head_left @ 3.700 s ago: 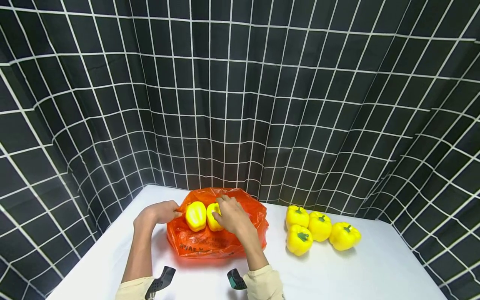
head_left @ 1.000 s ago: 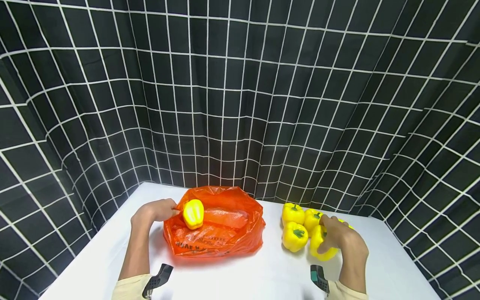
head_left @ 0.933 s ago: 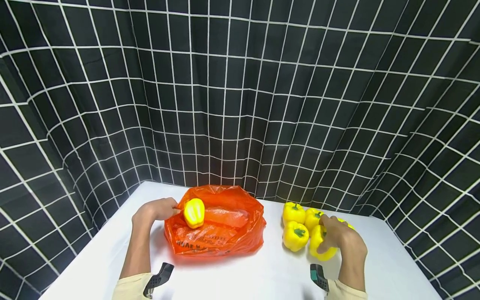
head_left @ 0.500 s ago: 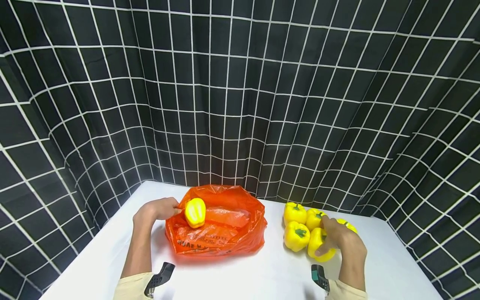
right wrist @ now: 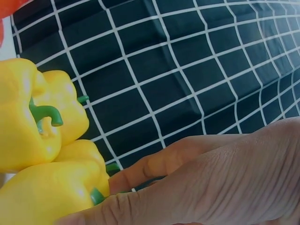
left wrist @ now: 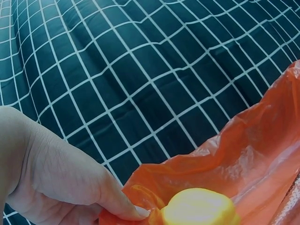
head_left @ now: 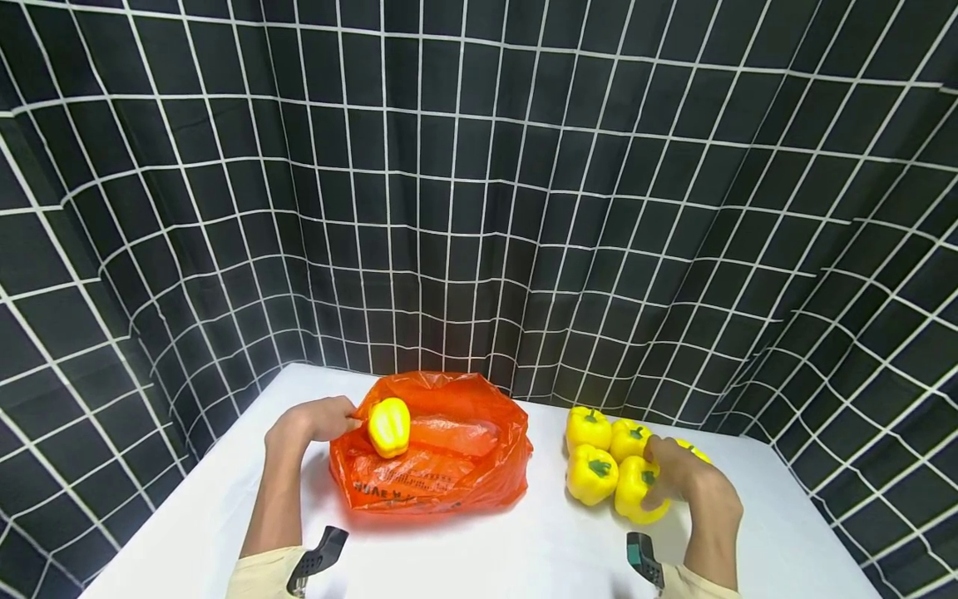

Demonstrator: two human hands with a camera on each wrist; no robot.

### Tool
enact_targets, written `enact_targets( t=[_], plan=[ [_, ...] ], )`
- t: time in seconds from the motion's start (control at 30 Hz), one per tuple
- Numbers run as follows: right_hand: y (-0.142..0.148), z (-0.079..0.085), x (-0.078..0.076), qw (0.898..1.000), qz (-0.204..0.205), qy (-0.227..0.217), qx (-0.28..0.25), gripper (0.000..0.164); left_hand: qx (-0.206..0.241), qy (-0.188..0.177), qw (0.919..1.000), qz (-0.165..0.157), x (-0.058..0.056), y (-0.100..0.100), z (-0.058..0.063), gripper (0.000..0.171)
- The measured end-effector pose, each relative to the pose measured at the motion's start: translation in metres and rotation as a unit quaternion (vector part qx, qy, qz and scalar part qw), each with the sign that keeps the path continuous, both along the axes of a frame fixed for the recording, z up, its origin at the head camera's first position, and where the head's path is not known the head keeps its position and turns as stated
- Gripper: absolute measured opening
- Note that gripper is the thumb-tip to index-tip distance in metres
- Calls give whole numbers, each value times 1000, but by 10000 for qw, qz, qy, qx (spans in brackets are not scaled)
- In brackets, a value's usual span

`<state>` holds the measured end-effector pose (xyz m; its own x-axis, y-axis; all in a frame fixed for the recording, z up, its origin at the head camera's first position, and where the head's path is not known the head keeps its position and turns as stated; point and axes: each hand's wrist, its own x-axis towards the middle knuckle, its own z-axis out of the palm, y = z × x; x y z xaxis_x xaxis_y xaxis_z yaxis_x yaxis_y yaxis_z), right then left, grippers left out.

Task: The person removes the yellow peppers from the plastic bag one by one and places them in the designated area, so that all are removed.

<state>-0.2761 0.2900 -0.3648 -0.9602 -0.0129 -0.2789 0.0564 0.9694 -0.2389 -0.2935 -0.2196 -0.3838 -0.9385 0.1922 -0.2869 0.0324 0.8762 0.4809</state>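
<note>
My left hand [head_left: 318, 420] pinches the left rim of a crumpled orange-red plastic bag [head_left: 479, 474] with printed lettering. Inside the bag's left part, close to those fingers, lies a yellow bell pepper [head_left: 389, 427]; the left wrist view shows thumb and fingertips gathered on the film beside it. On the right, my right hand [head_left: 684, 474] is at the front yellow bell pepper [head_left: 634, 489] of a group, fingers spread loosely along its right side. In the right wrist view that pepper [right wrist: 42, 192] shows its green stem, and the thumb lies low beside it.
Several more yellow bell peppers stand close together: one at the back left [head_left: 587, 428], one in front of it [head_left: 590, 476], another behind [head_left: 627, 438]. One farther right [head_left: 693, 450] is partly hidden by my right hand. A black, white-gridded curtain [head_left: 479, 208] surrounds the white table [head_left: 479, 557].
Earlier two peppers lay in the bag; one of them is now with the group on the right. My right hand went there and has since eased slightly right, loosening from it. My left hand keeps its hold.
</note>
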Motion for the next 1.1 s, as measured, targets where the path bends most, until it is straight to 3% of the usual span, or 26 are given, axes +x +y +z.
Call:
enact_targets(
  t=[0.53, 0.87, 1.1],
  plan=[
    [3, -2, -3, 9999, -60, -58, -58, 77, 29, 10, 10000, 24, 2, -1, 1, 20],
    [4, 9, 2, 9996, -62, 134, -223, 89, -6, -5, 10000, 27, 2, -1, 0, 21],
    [-20, 22, 8, 9950, 552, 701, -451, 72, -25, 43, 10000, -28, 2, 1, 1, 19]
  ],
)
